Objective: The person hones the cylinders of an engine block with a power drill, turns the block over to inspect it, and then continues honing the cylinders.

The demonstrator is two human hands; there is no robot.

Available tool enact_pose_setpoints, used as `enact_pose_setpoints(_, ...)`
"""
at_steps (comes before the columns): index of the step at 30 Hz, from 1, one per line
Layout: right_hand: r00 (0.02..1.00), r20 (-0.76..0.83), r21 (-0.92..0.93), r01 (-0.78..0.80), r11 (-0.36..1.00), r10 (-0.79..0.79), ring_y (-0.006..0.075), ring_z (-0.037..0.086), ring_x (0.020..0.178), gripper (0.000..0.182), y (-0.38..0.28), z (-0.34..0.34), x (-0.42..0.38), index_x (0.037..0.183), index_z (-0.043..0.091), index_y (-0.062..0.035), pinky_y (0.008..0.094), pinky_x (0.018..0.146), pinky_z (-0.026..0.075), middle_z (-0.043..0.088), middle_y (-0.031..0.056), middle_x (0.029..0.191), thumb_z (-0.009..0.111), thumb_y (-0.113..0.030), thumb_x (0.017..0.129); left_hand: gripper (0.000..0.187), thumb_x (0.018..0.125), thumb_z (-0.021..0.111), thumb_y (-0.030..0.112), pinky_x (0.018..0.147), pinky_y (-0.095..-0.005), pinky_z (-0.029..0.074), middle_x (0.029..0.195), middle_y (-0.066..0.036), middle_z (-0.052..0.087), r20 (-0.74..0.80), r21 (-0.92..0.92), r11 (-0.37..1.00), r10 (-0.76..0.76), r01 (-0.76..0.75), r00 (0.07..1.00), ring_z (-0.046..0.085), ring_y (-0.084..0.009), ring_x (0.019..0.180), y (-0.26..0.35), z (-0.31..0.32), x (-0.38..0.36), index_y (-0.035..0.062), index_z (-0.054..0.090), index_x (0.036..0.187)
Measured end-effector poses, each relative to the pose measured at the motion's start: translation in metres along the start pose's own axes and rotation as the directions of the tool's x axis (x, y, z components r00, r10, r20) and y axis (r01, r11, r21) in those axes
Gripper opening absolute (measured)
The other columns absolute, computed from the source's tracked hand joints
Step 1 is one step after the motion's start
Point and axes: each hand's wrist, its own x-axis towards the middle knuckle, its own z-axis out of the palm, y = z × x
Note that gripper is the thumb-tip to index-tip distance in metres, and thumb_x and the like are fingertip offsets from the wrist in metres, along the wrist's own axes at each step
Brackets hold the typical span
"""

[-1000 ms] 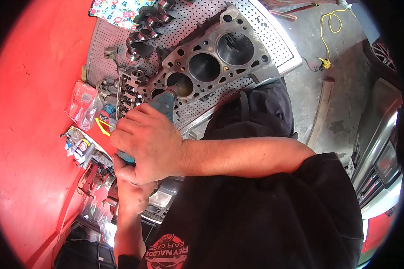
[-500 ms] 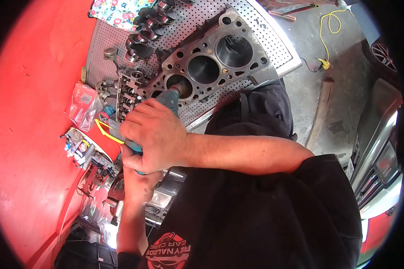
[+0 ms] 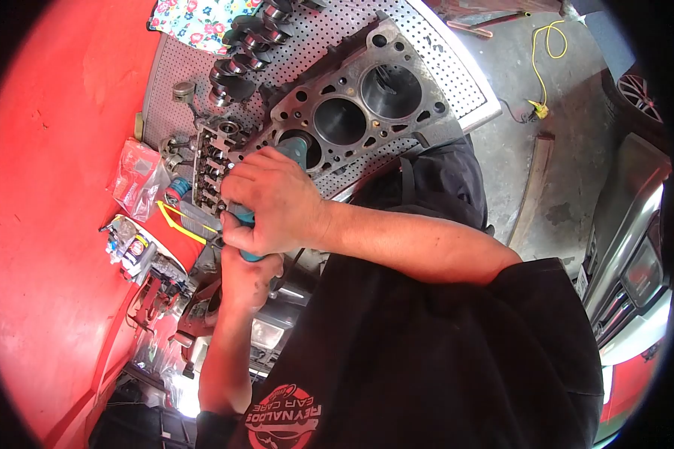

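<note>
A teal power drill [image 3: 293, 149] points into a cylinder bore of the metal engine block [image 3: 367, 144]; its tip is hidden inside the bore. My right hand [image 3: 272, 200] wraps over the drill's body from above. Just below it, my left hand [image 3: 249, 283] is closed around the drill's lower end, partly covered by my right hand. The block lies on a perforated metal table [image 3: 457, 71], with two larger-looking open bores to the right of the drill. Beside the block on the left stands a cylinder head [image 3: 211, 168].
A crankshaft [image 3: 236, 67] and flowered cloth [image 3: 195, 22] lie at the table's back. Pistons [image 3: 183, 92], a plastic bag [image 3: 137, 176] and a blue-labelled can [image 3: 177, 190] are at the left. A yellow cord [image 3: 544, 75] and a car [image 3: 636, 262] are on the right.
Both hands and the drill have shifted slightly right and up. The drill's front end now sits deeper in the bore, and its metal nose is no longer visible.
</note>
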Motion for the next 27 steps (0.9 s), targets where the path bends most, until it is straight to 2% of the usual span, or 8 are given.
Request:
enact_pose_setpoints(4, 1.000, 0.021, -0.016, -0.011, 1.000, 0.011, 0.0294, 0.060, 0.079, 0.021, 0.012, -0.003, -0.001, 0.081, 0.063, -0.0077, 0.0420, 0.077, 0.047, 0.059, 0.0063, 0.076, 0.074, -0.021, 0.069, 0.002, 0.073, 0.063, -0.001, 0.057, -0.0295, 0.047, 0.069, -0.003, 0.064, 0.036, 0.010, 1.000, 0.010, -0.010, 0.999, 0.060, -0.0122, 0.063, -0.012, 0.003, 0.015, -0.0006, 0.064, 0.076)
enact_pose_setpoints(7, 0.999, 0.026, -0.012, -0.019, 1.000, 0.019, 0.0294, 0.061, 0.079, 0.021, 0.023, -0.005, -0.002, 0.081, 0.063, -0.0075, 0.0419, 0.076, 0.047, 0.059, 0.0060, 0.076, 0.074, -0.020, 0.069, 0.004, 0.074, 0.062, 0.000, 0.056, -0.0299, 0.046, 0.067, -0.003, 0.064, 0.029, 0.089, 0.996, 0.017, -0.020, 0.999, 0.060, -0.0123, 0.062, -0.010, 0.010, 0.023, -0.0007, 0.065, 0.075)
enact_pose_setpoints(13, 0.997, 0.063, -0.024, -0.050, 0.998, 0.051, 0.0294, 0.061, 0.080, 0.020, 0.034, -0.011, 0.002, 0.081, 0.063, -0.0080, 0.0415, 0.076, 0.046, 0.059, 0.0056, 0.077, 0.074, -0.020, 0.070, 0.005, 0.074, 0.062, 0.001, 0.057, -0.0304, 0.046, 0.069, -0.004, 0.066, 0.096, 0.020, 1.000, 0.017, -0.019, 0.995, 0.062, -0.0127, 0.064, -0.014, 0.013, 0.037, -0.0022, 0.066, 0.075)
enact_pose_setpoints(16, 0.996, 0.070, -0.020, -0.061, 0.998, 0.062, 0.0295, 0.061, 0.080, 0.020, 0.033, -0.010, 0.002, 0.081, 0.063, -0.0083, 0.0413, 0.077, 0.046, 0.059, 0.0055, 0.077, 0.074, -0.020, 0.070, 0.005, 0.075, 0.062, 0.002, 0.057, -0.0309, 0.047, 0.069, -0.004, 0.066, 0.104, 0.023, 1.000, -0.008, 0.006, 0.995, 0.063, -0.0126, 0.064, -0.013, 0.010, 0.038, -0.0023, 0.065, 0.074)
enact_pose_setpoints(19, 0.996, 0.066, -0.009, -0.057, 0.998, 0.057, 0.0296, 0.061, 0.080, 0.020, 0.036, -0.011, 0.003, 0.081, 0.063, -0.0085, 0.0412, 0.076, 0.046, 0.059, 0.0055, 0.077, 0.075, -0.021, 0.070, 0.009, 0.071, 0.059, -0.002, 0.056, -0.0307, 0.046, 0.069, -0.006, 0.063, 0.082, 0.075, 0.997, 0.021, -0.027, 0.996, 0.060, -0.0168, 0.060, -0.013, 0.013, 0.038, -0.0019, 0.064, 0.079)
enact_pose_setpoints(23, 0.986, 0.132, -0.046, -0.095, 0.994, 0.100, 0.0292, 0.063, 0.083, 0.025, 0.035, -0.013, 0.004, 0.084, 0.069, -0.0065, 0.0427, 0.084, 0.048, 0.063, 0.0074, 0.078, 0.073, -0.028, 0.071, 0.008, 0.073, 0.058, -0.003, 0.056, -0.0305, 0.046, 0.069, -0.006, 0.063, 0.130, 0.125, 0.992, 0.014, -0.030, 0.991, 0.060, -0.0161, 0.059, -0.017, 0.008, 0.042, -0.0013, 0.063, 0.078)
enact_pose_setpoints(27, 0.987, 0.129, -0.040, -0.092, 0.995, 0.096, 0.0289, 0.063, 0.083, 0.024, 0.036, -0.013, 0.005, 0.082, 0.068, -0.0069, 0.0420, 0.083, 0.048, 0.063, 0.0069, 0.078, 0.073, -0.027, 0.071, 0.004, 0.073, 0.061, 0.001, 0.057, -0.0306, 0.046, 0.068, -0.004, 0.064, 0.099, 0.091, 0.996, -0.013, 0.004, 0.995, 0.060, -0.0131, 0.061, -0.014, 0.009, 0.041, -0.0021, 0.063, 0.076)
